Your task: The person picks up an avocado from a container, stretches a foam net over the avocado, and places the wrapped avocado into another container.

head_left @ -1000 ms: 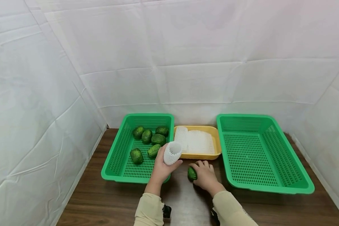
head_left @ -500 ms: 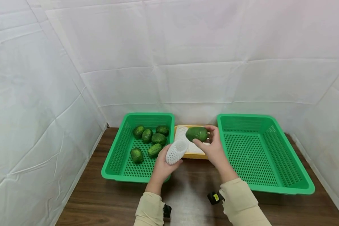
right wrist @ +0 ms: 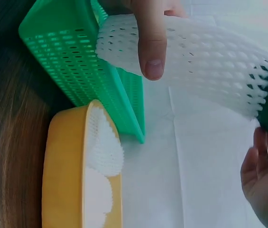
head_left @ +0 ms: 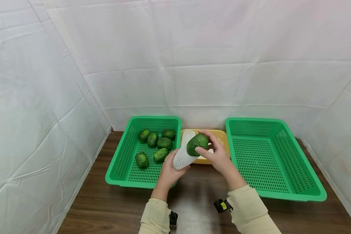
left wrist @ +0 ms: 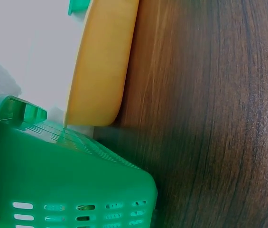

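Wooden counter [head_left: 120, 208]: green fruit [head_left: 197, 144], white net [head_left: 182, 160].
Left grip [head_left: 167, 171] clasped net, its mouth hidden behind fruit; right grip [head_left: 218, 155] pinched fruit; yellow tray [head_left: 224, 139] partly obscured.

White creased sheeting [head_left: 204, 84] behind and at both sides | dark wood-grain tabletop [head_left: 99, 208] below

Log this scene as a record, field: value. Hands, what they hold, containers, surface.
left hand: holds white foam sleeve
right hand: holds green fruit
held fruit position: at the sleeve's open end; insertion depth unclear
left basket: green, six loose fruits visible
yellow tray: between the baskets, white foam netting inside
right basket: green, perforated
surface: dark wood-grain table
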Motion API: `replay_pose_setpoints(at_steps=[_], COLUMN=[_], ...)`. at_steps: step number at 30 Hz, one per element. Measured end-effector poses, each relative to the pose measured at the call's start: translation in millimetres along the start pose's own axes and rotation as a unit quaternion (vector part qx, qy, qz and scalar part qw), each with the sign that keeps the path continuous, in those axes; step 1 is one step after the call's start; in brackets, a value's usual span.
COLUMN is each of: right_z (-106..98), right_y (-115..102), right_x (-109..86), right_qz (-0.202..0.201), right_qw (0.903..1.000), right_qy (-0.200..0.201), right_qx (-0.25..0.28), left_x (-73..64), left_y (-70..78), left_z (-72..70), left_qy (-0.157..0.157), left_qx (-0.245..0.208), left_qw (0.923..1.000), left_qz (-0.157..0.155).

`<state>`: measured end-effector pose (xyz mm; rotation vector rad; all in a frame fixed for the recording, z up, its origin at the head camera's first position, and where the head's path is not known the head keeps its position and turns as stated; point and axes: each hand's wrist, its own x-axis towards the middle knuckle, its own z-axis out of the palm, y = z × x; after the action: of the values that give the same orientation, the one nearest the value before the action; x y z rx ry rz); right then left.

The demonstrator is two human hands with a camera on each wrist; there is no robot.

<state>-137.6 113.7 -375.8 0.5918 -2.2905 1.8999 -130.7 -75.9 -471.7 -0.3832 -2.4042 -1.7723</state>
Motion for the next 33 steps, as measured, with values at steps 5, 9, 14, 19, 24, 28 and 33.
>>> replay_pose_setpoints(at_steps=[5,9,14,19,24,28,33], right_z=[4,9,18,32,45,50,53], right_y=[2,4,-3,9,21,24,26], right_x=[0.2,-0.6,-3.8,-5.1,-5.2,-5.7,-4.8], right_qz=[0.020,0.019,0.003,-0.033,-0.101,-0.147,-0.164], right_qw=[0.9985,0.9986,0.9972,0.9932,0.9819,0.9702,0.9641], right_qy=[-0.002,-0.013,0.001,0.059,0.105,0.121,0.132], right_qx=[-0.051,-0.048,-0.075,-0.094,-0.121,-0.150,-0.162], left_x=[-0.8,-1.1,-1.7,-5.6,-8.2,-8.4,-8.9], left_y=[1.0,2.2,3.4,28.3,39.3,40.2,40.1], left_z=[-0.1,-0.2,-0.6,-6.7,-10.2,-10.4,-10.8], left_qy=[0.003,0.000,-0.006,-0.017,-0.016,-0.017,-0.014], left_qx=[0.037,0.035,0.009,-0.029,-0.055,-0.061,-0.065], left_qw=[0.9993,0.9994,0.9999,0.9993,0.9979,0.9973,0.9971], left_qz=[-0.001,-0.006,-0.009,-0.017,-0.031,-0.039,-0.035])
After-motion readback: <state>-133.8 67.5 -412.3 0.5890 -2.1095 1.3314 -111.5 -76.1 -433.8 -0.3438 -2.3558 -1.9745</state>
